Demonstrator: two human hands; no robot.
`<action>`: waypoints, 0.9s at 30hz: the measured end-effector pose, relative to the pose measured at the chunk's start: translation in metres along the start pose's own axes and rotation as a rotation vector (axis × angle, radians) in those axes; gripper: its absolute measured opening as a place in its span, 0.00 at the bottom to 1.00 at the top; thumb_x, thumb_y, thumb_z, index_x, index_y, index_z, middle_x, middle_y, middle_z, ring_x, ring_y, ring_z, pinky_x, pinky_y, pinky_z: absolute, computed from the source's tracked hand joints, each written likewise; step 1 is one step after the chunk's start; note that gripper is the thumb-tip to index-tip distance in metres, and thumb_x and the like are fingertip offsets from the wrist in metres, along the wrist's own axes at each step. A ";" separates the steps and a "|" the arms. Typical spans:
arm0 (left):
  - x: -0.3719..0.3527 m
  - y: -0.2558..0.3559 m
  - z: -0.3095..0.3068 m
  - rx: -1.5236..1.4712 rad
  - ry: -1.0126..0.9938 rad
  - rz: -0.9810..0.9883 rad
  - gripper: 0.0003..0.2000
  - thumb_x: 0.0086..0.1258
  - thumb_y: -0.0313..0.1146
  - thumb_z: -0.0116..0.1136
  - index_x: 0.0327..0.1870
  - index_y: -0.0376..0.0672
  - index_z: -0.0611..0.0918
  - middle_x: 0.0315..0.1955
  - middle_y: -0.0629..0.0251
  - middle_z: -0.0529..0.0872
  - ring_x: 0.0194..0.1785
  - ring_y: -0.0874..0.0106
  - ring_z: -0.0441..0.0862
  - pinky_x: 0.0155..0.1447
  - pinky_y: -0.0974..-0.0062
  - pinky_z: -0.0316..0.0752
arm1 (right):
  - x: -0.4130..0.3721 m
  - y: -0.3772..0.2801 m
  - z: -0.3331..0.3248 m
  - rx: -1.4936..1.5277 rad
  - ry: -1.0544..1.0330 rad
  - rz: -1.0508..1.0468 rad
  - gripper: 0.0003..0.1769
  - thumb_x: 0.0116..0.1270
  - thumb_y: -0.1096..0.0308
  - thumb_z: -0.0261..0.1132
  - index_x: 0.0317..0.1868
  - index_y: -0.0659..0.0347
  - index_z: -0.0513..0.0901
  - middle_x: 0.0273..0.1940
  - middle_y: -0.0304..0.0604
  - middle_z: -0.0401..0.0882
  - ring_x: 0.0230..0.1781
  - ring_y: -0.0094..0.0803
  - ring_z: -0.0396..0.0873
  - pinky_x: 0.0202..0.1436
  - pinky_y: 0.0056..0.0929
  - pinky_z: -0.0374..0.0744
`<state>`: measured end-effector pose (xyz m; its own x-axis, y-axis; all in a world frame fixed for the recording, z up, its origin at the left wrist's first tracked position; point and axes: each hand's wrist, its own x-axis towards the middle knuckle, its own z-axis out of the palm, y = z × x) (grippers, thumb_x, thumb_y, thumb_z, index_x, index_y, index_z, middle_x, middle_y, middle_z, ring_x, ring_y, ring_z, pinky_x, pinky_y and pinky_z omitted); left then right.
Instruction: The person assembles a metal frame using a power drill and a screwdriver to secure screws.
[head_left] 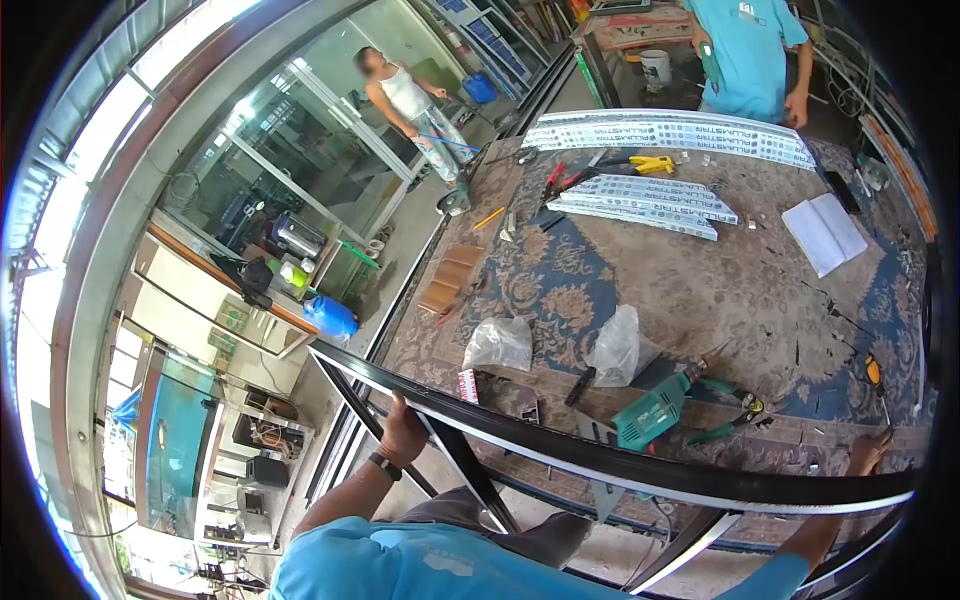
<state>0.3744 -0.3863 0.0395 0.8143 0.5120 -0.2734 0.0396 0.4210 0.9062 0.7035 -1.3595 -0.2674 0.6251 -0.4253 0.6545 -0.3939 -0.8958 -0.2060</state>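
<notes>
My left hand (403,432) is wrapped round the long black frame (560,452), near its left end, with a dark band on the wrist. The frame crosses in front of me along the table's near edge. My right hand (868,450) reaches past the frame at the far right, its fingers at the tip of a yellow-and-black screwdriver (876,374) on the carpeted table; whether it grips the tool is too small to tell. A green power drill (652,410) and green-handled pliers (735,410) lie between the hands, beyond the frame.
Wrapped white profiles (650,205), an open notebook (824,234), plastic bags (499,344) and red-handled pliers (552,180) lie on the patterned carpet (680,290). One person (745,60) in a blue shirt stands across the table; another (408,100) stands beyond its left side.
</notes>
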 end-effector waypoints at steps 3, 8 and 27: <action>-0.007 0.007 0.019 0.035 -0.017 -0.018 0.34 0.64 0.68 0.63 0.58 0.47 0.79 0.53 0.62 0.86 0.61 0.59 0.81 0.71 0.53 0.71 | 0.010 0.004 0.017 -0.021 -0.110 0.108 0.31 0.73 0.61 0.57 0.75 0.56 0.67 0.70 0.53 0.72 0.70 0.57 0.70 0.67 0.54 0.75; -0.004 0.003 0.012 0.006 -0.036 -0.027 0.34 0.62 0.64 0.69 0.60 0.47 0.79 0.56 0.61 0.85 0.63 0.58 0.80 0.71 0.50 0.70 | 0.010 -0.012 0.005 -0.108 -0.250 0.234 0.30 0.73 0.64 0.56 0.74 0.57 0.68 0.69 0.54 0.72 0.69 0.56 0.71 0.66 0.54 0.76; 0.014 -0.002 -0.026 -0.072 -0.156 -0.137 0.36 0.62 0.60 0.71 0.62 0.40 0.78 0.59 0.57 0.83 0.66 0.57 0.78 0.77 0.52 0.64 | -0.126 -0.071 -0.249 0.271 -0.226 0.142 0.21 0.81 0.61 0.53 0.58 0.72 0.81 0.53 0.67 0.83 0.50 0.64 0.83 0.46 0.56 0.79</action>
<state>0.3702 -0.3606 0.0250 0.8841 0.3266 -0.3341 0.1190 0.5342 0.8370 0.4852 -1.2108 -0.1541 0.7222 -0.5381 0.4347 -0.3135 -0.8148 -0.4877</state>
